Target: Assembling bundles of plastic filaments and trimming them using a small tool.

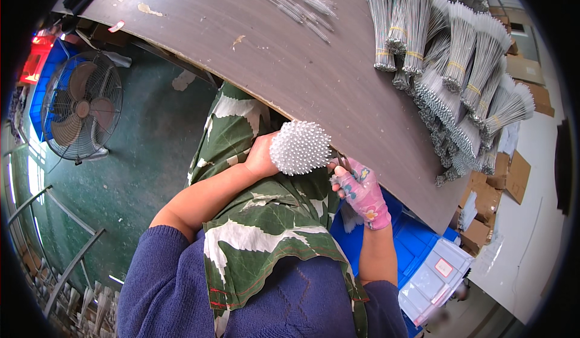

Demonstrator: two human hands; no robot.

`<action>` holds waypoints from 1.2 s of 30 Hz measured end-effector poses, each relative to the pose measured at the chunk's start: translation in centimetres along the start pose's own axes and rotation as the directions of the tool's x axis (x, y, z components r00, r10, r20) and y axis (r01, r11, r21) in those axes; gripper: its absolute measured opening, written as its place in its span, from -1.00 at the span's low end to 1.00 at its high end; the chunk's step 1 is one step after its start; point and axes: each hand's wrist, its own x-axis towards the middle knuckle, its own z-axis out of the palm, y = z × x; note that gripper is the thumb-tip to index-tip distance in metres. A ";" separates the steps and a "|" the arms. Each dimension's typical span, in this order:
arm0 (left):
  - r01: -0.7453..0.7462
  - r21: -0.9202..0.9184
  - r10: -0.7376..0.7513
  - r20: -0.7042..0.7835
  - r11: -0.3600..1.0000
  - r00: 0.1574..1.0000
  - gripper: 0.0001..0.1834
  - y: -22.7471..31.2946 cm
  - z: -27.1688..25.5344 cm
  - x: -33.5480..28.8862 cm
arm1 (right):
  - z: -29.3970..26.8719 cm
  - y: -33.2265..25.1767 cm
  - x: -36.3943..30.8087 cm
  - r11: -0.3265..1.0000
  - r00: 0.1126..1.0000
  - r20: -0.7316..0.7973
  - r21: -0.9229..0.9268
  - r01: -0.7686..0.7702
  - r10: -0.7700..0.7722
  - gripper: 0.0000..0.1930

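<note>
My left hand (pixel 262 157) is closed round a thick bundle of thin wire brushes (pixel 300 147), held upright over my lap. The bundle's round top of many pale tips faces up, and hides most of my fingers. Just to its right, my right hand (pixel 362 196) wears a pink flowered fingerless glove. Its fingers are pinched together beside the bundle. A small dark, thin thing shows at the fingertips, too unclear to name. Below that hand, pale bristles (pixel 351 218) show partly. A leaf-patterned green and white apron (pixel 272 235) covers my lap.
On the brown table (pixel 290 66), banded brush bundles (pixel 417 23) are piled at the far right. Several loose brushes (pixel 296 5) lie at the far edge. A fan (pixel 81 108) stands at left. Blue bins (pixel 411 250) and cardboard boxes (pixel 483 205) are at right.
</note>
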 end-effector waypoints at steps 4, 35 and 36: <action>-0.071 0.075 0.072 -0.013 0.995 0.997 -0.61 0.7 -0.4 0.2 | 0.1 -0.2 0.0 1.000 1.000 -0.003 0.008 -0.002 0.003 -0.75; 0.000 0.024 -0.002 0.060 1.000 0.998 -0.45 2.3 -1.2 0.3 | 1.5 0.9 1.0 0.914 0.913 -0.105 0.062 0.402 -0.394 -0.43; -0.004 0.023 0.002 0.058 1.000 0.998 -0.45 2.3 -1.1 0.3 | 1.5 0.8 0.9 0.917 0.916 -0.081 0.034 0.396 -0.393 -0.43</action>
